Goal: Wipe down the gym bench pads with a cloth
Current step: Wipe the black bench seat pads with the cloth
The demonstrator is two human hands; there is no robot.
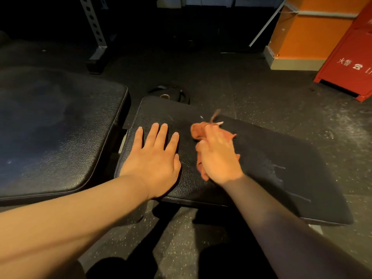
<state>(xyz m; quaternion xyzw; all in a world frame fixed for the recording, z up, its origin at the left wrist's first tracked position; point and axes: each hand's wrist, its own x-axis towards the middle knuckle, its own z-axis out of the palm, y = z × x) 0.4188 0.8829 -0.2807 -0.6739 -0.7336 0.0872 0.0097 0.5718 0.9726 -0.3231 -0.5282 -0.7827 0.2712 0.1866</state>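
Right hand point(218, 156) grips the bunched orange cloth point(198, 130), pressed on the seat pad point(281, 158) at frame centre. Left hand point(155, 156) lies flat with fingers straight on the same surface, just to its left. The pad's long axis runs toward lower right. White streaks point(279, 170) lie that way, nearer the right hand. Judged: next stroke goes lower right.

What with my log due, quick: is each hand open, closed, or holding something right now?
Left hand: open, fingers flat on the bench pad.
Right hand: closed around the cloth on the same pad.
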